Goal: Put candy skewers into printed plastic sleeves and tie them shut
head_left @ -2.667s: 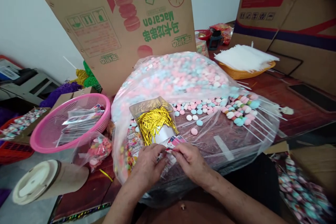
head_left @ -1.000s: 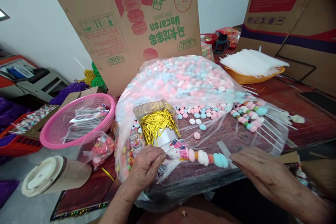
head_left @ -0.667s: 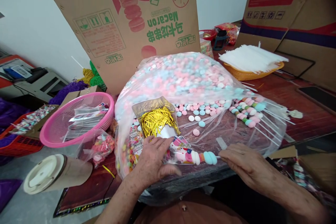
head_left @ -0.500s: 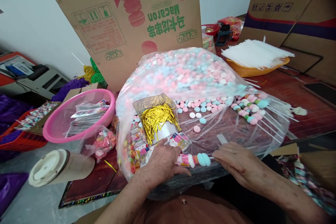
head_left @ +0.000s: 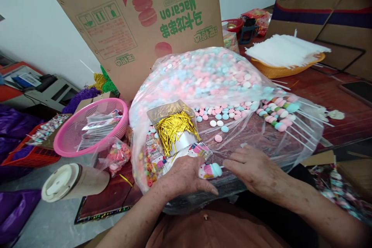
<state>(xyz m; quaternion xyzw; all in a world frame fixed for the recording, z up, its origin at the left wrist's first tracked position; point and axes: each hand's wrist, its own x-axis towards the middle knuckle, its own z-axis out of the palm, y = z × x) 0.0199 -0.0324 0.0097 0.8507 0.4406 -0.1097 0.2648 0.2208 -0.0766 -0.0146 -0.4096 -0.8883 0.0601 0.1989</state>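
My left hand [head_left: 186, 178] lies curled over a small printed wrapper bag [head_left: 194, 151] and pins it down on the clear plastic in front of me. A candy skewer [head_left: 211, 169] with pink and blue pieces sticks out of the wrapper's mouth, mostly inside. My right hand [head_left: 252, 166] is closed on the skewer's thin white stick, just right of the candies. Just behind my left hand stands a pouch of gold twist ties [head_left: 174, 128].
A big clear bag of pastel candies [head_left: 203, 77] fills the middle, with finished skewers [head_left: 279, 114] at its right. At the left are a pink basket [head_left: 93, 128] and a lidded cup [head_left: 72, 182]. An orange basket of white sheets [head_left: 285, 52] and a cardboard box [head_left: 139, 19] stand behind.
My right hand picked up a skewer and slid it leftward into the wrapper held by my left hand. Fewer candies show outside the wrapper now. The hands have drawn closer together.
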